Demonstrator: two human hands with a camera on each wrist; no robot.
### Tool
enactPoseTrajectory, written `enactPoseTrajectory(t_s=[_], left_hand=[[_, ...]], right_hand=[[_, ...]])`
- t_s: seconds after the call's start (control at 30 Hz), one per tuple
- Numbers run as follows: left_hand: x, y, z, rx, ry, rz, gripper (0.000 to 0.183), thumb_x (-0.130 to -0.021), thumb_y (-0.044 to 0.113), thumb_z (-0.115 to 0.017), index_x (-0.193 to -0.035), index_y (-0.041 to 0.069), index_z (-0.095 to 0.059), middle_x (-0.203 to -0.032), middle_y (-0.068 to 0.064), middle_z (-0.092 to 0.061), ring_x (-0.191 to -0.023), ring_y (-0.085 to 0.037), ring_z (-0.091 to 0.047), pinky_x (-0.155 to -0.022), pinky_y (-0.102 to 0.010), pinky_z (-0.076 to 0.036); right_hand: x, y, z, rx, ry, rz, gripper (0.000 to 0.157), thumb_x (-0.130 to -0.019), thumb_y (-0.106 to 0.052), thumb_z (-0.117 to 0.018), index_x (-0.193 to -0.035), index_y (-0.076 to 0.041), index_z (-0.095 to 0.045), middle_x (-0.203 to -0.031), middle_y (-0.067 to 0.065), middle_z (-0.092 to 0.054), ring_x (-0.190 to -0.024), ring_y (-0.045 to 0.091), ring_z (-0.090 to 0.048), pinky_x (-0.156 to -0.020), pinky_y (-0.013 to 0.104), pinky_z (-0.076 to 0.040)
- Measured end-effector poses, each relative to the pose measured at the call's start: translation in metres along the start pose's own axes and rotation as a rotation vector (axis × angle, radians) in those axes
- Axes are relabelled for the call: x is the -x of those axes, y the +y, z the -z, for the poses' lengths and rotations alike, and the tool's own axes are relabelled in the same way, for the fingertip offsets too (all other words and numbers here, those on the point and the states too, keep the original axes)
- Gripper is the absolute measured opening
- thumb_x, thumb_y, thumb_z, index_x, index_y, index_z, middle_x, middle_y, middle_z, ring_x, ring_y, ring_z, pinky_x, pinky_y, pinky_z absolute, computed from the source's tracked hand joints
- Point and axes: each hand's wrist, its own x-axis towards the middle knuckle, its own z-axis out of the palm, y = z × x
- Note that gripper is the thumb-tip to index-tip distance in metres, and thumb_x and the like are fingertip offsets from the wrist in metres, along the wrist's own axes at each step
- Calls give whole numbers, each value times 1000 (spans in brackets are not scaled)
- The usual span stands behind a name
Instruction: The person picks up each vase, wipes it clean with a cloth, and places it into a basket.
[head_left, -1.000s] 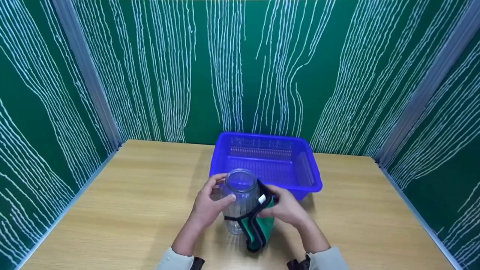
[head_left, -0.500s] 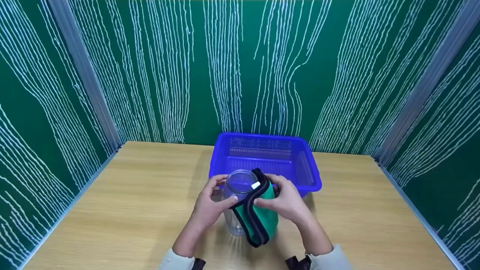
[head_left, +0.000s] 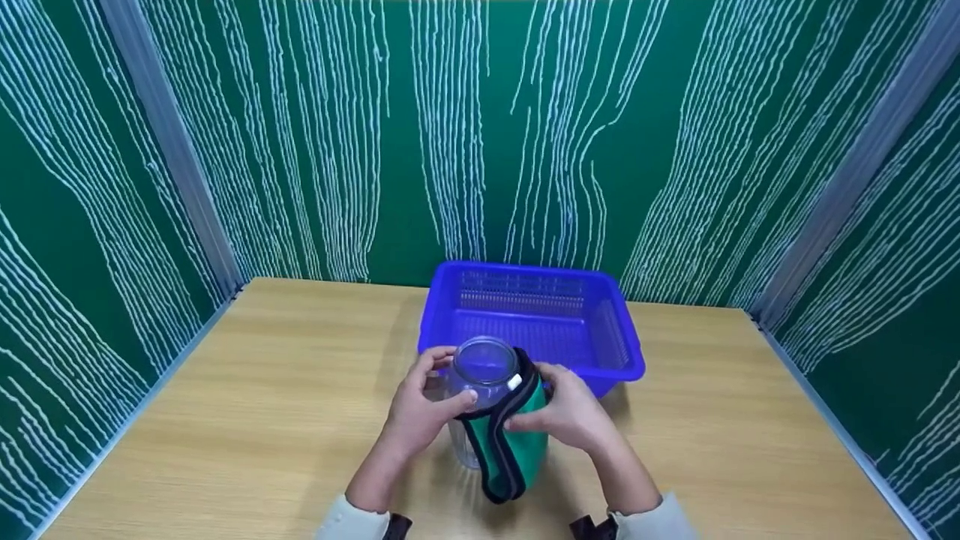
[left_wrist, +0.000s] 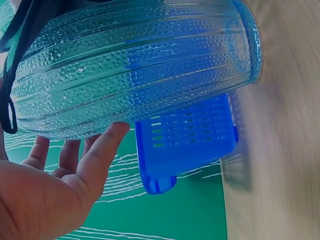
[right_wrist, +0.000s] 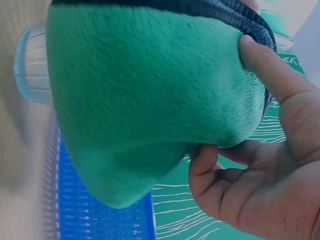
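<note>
A clear glass jar with ribbed, dimpled sides stands upright, its open mouth facing up. My left hand holds the upper left of the jar, thumb in front and fingers behind; in the left wrist view the fingertips touch the glass. Draped against the jar's right side is a green fleecy cloth with black edging and a small white tag. My right hand grips this cloth against the jar, thumb on its front near the edging. In the right wrist view the cloth covers most of the jar.
Right behind the jar, a blue plastic basket with slotted walls sits on the wooden table. Green panels with white wavy lines enclose the table at the back and both sides.
My right hand has moved the cloth up along the jar, then slightly down again, and more of its green face shows in front. The left hand and jar have stayed nearly still.
</note>
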Motion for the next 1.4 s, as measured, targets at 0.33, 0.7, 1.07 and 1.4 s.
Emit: enactPoseTrajectory(t_s=[0.33,0.7,1.07,1.4], left_hand=[[-9,-19,-6,-19,39,-59,55,-66,45,-70,-114,39,-44,-120,3,-49,-109,-15,-44,-92,-42,-37],[3,6,-2,7,23,-40,48,-71,30,-70,-114,29,-46,-117,3,-49,-111,-19,-42,-95,-42,-35],[-4,-9,-3,-8,20,-38,56,-67,41,-71,-115,31,-45,-118,4,-48,-111,-15,-43,-94,-42,-36],[4,10,-4,33,-8,-65,53,-71,28,-71,-116,24,-43,-120,-4,-46,-112,-23,-40,-93,-44,-34]], right_hand=[[-5,25,-17,55,-63,10,76,-38,-36,-85,-105,-11,-60,-95,-1,-64,-90,15,-55,-84,38,-44],[-13,51,-37,60,-98,-69,64,-36,-32,-86,-92,-9,-66,-87,2,-65,-85,15,-54,-82,36,-44],[-7,46,-32,85,-88,-51,84,-40,-34,-85,-113,-3,-56,-110,11,-60,-107,26,-50,-93,46,-37],[3,25,-14,-25,14,6,87,-43,-28,-85,-121,-8,-50,-113,5,-57,-103,22,-51,-90,42,-39]])
